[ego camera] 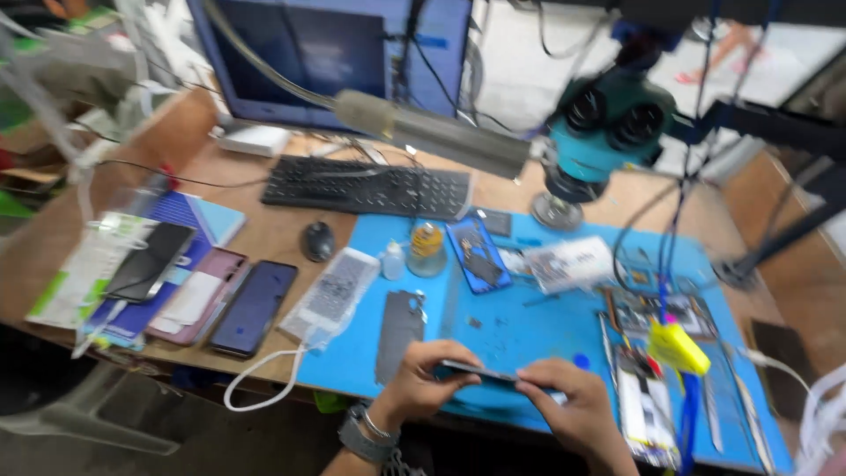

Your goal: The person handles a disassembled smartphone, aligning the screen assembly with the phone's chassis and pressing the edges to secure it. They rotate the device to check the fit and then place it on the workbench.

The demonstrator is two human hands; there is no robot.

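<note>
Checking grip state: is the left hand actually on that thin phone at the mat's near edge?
Touching. The head view shows the left hand with fingers curled over one end of the thin phone, while the right hand pinches the other end.

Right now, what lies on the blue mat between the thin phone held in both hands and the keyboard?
In the head view, between the phone and the keyboard lie a dark back cover, a small yellow-capped jar, a small white bottle and an opened phone.

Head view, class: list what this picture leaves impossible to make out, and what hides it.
- Slim phone held edge-on between left hand and right hand: its face is turned away.
- Small parts on the blue mat: motion blur.
- Right forearm: bottom edge crops it.
- Monitor top: cut off.
</note>
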